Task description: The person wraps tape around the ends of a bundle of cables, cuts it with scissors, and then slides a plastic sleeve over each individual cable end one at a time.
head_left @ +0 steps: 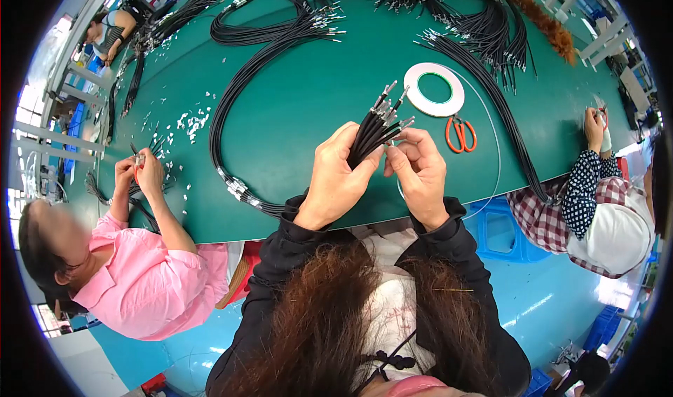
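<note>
A bundle of black cables (369, 136) with silvery metal ends stands upright in my left hand (338, 176), whose fingers wrap round it below the tips. My right hand (419, 171) is closed in a pinch against the right side of the bundle. A thin pale strip (499, 145) runs from a flat white roll (434, 64) round the right side and back under my right hand, where its end is hidden. Orange-handled scissors (460, 135) lie just beyond that hand.
Long looped black cable bundles (223, 110) lie on the green table (294, 103) to the left, and another bundle (501, 103) lies to the right. White scraps (191, 125) are scattered at left. A co-worker in pink (154, 281) and another in a checked apron (554, 218) sit on either side.
</note>
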Tool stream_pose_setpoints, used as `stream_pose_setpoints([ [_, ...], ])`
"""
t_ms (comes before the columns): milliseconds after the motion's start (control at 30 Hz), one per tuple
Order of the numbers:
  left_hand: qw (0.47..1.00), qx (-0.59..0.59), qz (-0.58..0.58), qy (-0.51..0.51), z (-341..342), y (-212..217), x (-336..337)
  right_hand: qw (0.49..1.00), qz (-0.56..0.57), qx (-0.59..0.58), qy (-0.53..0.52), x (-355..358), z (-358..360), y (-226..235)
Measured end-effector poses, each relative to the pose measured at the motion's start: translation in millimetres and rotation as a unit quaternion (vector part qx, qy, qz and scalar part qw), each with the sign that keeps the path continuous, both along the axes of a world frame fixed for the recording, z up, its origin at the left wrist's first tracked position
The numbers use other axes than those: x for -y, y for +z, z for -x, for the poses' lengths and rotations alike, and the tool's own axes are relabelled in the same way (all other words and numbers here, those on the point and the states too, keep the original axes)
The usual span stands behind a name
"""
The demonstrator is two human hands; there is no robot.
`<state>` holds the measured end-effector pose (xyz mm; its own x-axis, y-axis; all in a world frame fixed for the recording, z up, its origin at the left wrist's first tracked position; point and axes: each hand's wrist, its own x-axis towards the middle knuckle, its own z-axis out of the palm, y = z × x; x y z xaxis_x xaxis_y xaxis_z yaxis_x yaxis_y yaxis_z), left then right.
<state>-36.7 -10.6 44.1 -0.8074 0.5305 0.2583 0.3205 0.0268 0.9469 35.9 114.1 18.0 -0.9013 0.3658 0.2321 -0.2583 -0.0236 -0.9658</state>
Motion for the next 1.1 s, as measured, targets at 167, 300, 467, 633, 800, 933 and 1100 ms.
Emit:
stream_pose_setpoints([
  [167,1.000,-0.011,0.005,0.005,-0.8,-3.1,2.9,0.997,-0.065,0.024,-0.046,7.3,-3.0,9.9],
  [300,0.999,0.038,0.027,-0.016,0.5,-5.2,6.4,0.992,-0.099,0.018,-0.077,8.5,-2.4,8.3],
  [467,0.981,0.176,-0.042,-0.068,3.7,0.2,9.8,0.998,-0.034,0.008,-0.045,8.6,0.3,7.0],
  [633,0.958,0.243,-0.085,-0.125,12.3,-3.3,15.4,1.000,0.027,-0.002,0.007,5.3,2.8,4.4],
  [800,0.938,0.277,-0.117,-0.170,18.0,-3.2,17.7,0.997,0.047,-0.007,0.059,-2.2,5.9,3.2],
  [933,0.936,0.280,-0.101,-0.189,23.1,-2.2,20.6,0.994,0.044,0.012,0.100,-9.4,9.8,7.8],
  [1100,0.928,0.298,-0.106,-0.197,23.7,-0.1,23.5,0.993,0.026,0.011,0.114,-12.7,11.2,10.2],
])
